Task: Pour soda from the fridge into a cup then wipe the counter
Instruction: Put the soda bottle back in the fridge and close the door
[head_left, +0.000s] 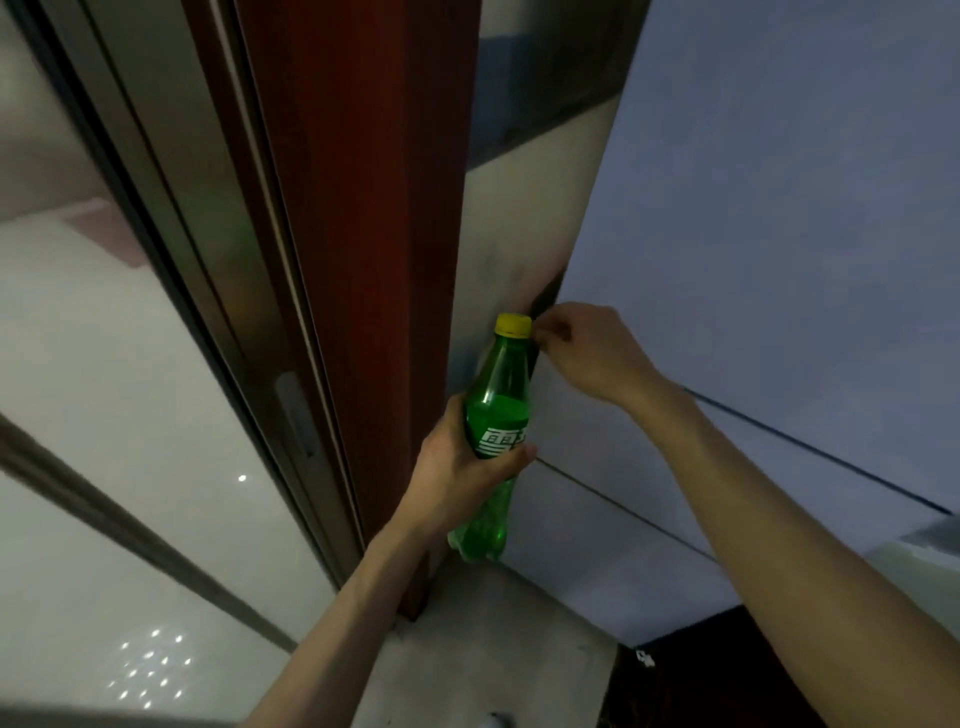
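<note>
My left hand (457, 467) grips the soda bottle (501, 405) and my right hand (587, 353) curls round the fridge door (753, 234) edge, where shutting might pinch it.

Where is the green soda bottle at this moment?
In the head view, the green soda bottle is near the centre, gripped by the left hand, between the red-brown frame and the pale fridge door.

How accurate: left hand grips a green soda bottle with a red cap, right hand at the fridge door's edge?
One error: the head view shows a yellow cap, not red. The left hand grips the green soda bottle; right hand at the fridge door edge.
</note>
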